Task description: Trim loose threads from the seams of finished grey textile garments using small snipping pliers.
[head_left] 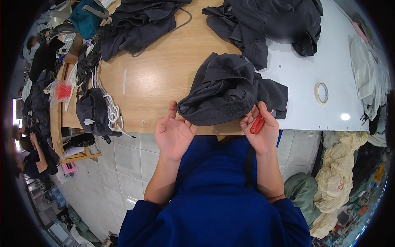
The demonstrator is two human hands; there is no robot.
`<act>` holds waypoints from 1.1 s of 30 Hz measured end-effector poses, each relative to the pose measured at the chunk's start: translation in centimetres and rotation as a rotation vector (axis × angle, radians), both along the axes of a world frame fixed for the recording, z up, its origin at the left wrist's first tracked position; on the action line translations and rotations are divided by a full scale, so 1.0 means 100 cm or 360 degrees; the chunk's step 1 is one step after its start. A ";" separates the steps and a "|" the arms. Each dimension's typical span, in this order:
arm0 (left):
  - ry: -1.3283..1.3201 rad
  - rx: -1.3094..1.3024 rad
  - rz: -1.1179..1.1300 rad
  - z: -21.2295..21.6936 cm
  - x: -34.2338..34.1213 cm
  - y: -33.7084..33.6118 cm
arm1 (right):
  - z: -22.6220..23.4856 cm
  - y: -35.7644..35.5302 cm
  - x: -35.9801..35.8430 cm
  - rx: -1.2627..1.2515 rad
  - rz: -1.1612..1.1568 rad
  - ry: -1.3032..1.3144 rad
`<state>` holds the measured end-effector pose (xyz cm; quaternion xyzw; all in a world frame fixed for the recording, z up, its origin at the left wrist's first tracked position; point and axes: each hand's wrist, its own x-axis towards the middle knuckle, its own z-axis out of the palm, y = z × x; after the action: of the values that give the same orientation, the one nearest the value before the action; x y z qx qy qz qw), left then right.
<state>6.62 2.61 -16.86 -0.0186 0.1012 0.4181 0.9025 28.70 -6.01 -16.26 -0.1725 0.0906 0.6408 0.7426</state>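
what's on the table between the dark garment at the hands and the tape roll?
Nothing: in the head view the white tabletop is bare between the dark garment and the tape roll.

Clear plastic bag (60,91), red contents, far left table edge

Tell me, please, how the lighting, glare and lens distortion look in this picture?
Head view: even, bright light; one glare spot on the white tabletop near the tape roll; fisheye bends the wooden table edge, rim goes black; the hands and dark garment are sharp, the far left edge soft.
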 end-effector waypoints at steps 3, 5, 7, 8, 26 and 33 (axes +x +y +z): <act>-0.0017 -0.0010 -0.0009 -0.002 0.000 -0.001 | -0.004 -0.002 0.001 0.0036 0.0034 -0.0034; 0.0002 -0.0013 -0.0009 -0.002 -0.001 -0.001 | -0.004 -0.003 0.001 0.0128 0.0093 -0.0184; 0.0020 -0.0015 -0.0006 -0.003 -0.002 -0.001 | 0.002 -0.005 -0.002 0.0030 0.0082 -0.0270; 0.0067 0.0011 -0.0001 -0.004 -0.003 -0.001 | 0.005 -0.006 -0.004 -0.0068 0.0073 -0.0357; 0.0762 0.0563 -0.0098 0.039 0.006 -0.012 | 0.021 0.017 -0.023 -0.0190 -0.0196 -0.3374; 0.0734 0.0776 -0.0012 0.061 -0.015 -0.007 | 0.020 0.002 -0.009 -0.0228 -0.0107 -0.3023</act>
<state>5.14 1.90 -10.81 0.2934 0.1997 0.4199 0.8353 27.84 -5.82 -14.22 -0.6633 -0.5066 0.2042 0.5115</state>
